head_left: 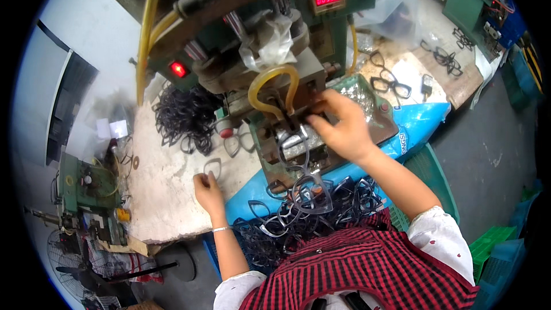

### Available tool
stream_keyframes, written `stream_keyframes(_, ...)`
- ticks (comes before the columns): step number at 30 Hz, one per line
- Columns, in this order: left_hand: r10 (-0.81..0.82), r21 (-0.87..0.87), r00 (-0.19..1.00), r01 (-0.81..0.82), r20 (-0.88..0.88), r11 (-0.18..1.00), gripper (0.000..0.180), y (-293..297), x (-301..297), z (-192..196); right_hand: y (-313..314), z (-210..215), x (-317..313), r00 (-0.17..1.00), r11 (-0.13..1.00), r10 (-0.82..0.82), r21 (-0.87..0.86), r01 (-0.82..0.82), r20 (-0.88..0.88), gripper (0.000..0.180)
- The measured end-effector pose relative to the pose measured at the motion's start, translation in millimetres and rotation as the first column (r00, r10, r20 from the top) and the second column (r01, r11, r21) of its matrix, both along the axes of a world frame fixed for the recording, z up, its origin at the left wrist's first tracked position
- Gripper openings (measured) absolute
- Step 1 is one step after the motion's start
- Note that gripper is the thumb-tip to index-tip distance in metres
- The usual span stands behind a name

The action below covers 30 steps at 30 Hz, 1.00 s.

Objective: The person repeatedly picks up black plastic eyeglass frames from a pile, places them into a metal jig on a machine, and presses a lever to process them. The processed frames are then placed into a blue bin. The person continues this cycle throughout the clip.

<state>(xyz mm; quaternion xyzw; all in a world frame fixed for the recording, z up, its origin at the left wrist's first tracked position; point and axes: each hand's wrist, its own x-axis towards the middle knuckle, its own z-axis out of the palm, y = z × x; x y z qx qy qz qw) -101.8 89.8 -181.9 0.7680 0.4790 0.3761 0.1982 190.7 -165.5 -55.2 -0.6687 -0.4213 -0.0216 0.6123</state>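
My left hand (pixel 209 196) is closed at the table's near edge, with fingertips on a grey eyeglass frame (pixel 213 166) whose rim sticks out above them. My right hand (pixel 343 129) reaches into the green press (pixel 241 74). Its thumb and fingers curl in a pinch beside the die; what they grip there, if anything, is hidden. Another eyeglass frame (pixel 294 163) sits at the die with one rim, while its other rim hangs toward me. A looped yellow tube (pixel 274 74) comes down in front of the press head.
Dark eyeglass frames (pixel 307 218) heap up at my lap, beside blue plastic sheeting (pixel 422 128). A pile of dark curved pieces (pixel 186 115) lies left of the press. More frames (pixel 390 83) lie right. A second green machine (pixel 92 186) and a fan (pixel 74 264) stand left; green crates (pixel 491 247) sit right.
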Motion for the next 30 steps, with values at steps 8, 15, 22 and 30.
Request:
stream_keyframes(8,-0.177,-0.110,0.511,0.483,0.841,0.868,0.013,-70.6,53.4,103.2,10.2,-5.9,-28.8,0.953,0.990,0.088,0.129,-0.052,-0.291,0.053)
stream_keyframes(15,-0.721,0.438,0.491,0.577,0.488,0.689,0.014,-89.8,104.8,180.2,13.2,14.1,-48.1,0.903,0.981,0.162,0.168,-0.102,-0.397,0.057)
stream_keyframes(22,-0.865,0.446,0.493,0.757,0.090,0.478,0.008,-128.5,97.4,161.8,-14.4,16.0,-17.1,0.975,0.993,0.119,0.000,-0.121,-0.190,0.050)
stream_keyframes(30,-0.898,0.491,0.411,0.821,-0.158,0.290,0.026,-131.2,112.6,144.6,-62.5,-62.7,54.8,0.919,0.916,-0.370,-0.218,0.336,-0.138,0.033)
